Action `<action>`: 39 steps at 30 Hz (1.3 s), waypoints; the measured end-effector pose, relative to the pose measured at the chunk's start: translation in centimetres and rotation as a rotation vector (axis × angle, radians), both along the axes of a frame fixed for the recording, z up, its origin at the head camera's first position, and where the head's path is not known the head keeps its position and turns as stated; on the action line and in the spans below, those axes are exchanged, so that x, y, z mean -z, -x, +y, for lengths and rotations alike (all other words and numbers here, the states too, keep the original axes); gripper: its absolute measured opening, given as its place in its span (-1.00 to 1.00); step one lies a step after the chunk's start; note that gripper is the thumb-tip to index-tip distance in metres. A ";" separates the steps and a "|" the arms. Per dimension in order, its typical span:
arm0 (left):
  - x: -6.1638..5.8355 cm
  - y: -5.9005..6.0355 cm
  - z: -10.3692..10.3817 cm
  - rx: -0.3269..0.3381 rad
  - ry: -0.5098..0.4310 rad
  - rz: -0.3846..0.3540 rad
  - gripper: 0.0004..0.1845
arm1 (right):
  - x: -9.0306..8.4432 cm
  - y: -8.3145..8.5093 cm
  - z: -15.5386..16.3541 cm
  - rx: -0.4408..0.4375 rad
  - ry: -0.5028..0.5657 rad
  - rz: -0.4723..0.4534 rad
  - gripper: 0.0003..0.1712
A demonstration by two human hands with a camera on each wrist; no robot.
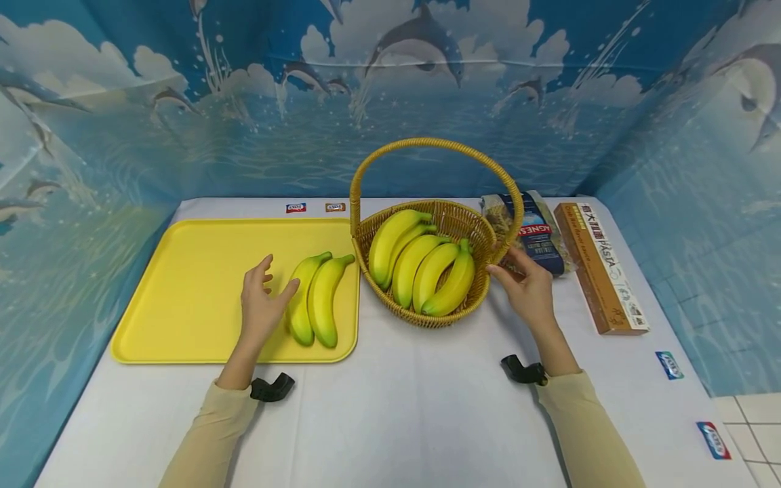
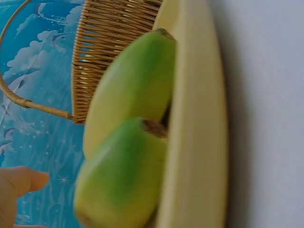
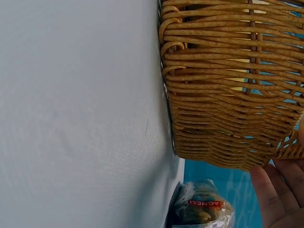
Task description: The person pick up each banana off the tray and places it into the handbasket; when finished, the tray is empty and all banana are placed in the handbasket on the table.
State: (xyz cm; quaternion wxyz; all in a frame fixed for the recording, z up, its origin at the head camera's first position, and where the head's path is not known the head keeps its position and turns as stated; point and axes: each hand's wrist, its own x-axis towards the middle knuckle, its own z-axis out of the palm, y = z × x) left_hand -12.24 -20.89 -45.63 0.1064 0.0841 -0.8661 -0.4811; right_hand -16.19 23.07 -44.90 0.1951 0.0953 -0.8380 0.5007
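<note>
Head view shows a pair of green-tipped yellow bananas point(image 1: 314, 298) already lying on the flat yellow plastic tray point(image 1: 183, 298), while a bunch of five yellow bananas point(image 1: 421, 264) sits in the woven wicker basket with the arched handle point(image 1: 482, 298); judging from that, the move from basket to tray looks partly done, with the larger bunch left. Left hand point(image 1: 261, 305) rests on the tray with fingers spread and relaxed, its thumb touching the near banana of the pair and gripping nothing. Right hand point(image 1: 529, 288) lies against the basket's right wall, fingers straight and loose, holding nothing; the bunch is just inside that wall, apart from the fingertips. Behind the basket lie a clear bag of pasta point(image 1: 537, 230) and a long brown pasta box point(image 1: 601, 271) on the white table point(image 1: 403, 407)
</note>
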 end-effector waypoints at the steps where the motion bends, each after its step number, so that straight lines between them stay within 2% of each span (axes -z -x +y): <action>1: 0.3 0.1 0.0 0.009 0.006 -0.022 -0.21 | 0.0 0.0 0.0 0.000 0.002 -0.001 -0.50; 5: 1.3 0.6 -0.1 0.046 0.048 -0.112 -0.18 | -0.1 0.0 -0.1 -0.002 0.006 0.000 -0.48; 8: 1.9 0.8 -0.1 0.048 0.061 -0.133 -0.23 | -0.2 0.0 -0.1 -0.003 0.002 0.005 -0.48; 14: 2.2 1.0 0.2 0.001 0.040 -0.097 -0.40 | -0.2 -0.1 -0.1 0.000 -0.006 0.014 -0.50; 22: 2.1 0.8 -0.1 -0.058 0.028 -0.038 -0.45 | -0.1 -0.1 0.0 -0.007 -0.012 0.016 -0.49; 27: 1.0 0.5 -0.5 -0.103 0.024 0.030 -0.46 | 0.0 0.0 0.0 -0.011 -0.013 0.019 -0.50; 31: -0.4 0.1 0.2 -0.095 0.009 0.113 -0.48 | 0.0 0.0 0.0 0.000 -0.022 0.009 -0.50; 35: -2.6 -0.5 2.3 -0.028 0.020 0.206 -0.49 | 0.0 -0.1 0.0 0.010 -0.035 -0.001 -0.48; 39: -5.2 -0.6 5.5 0.080 0.049 0.295 -0.48 | -0.1 -0.1 0.0 0.010 -0.032 0.001 -0.47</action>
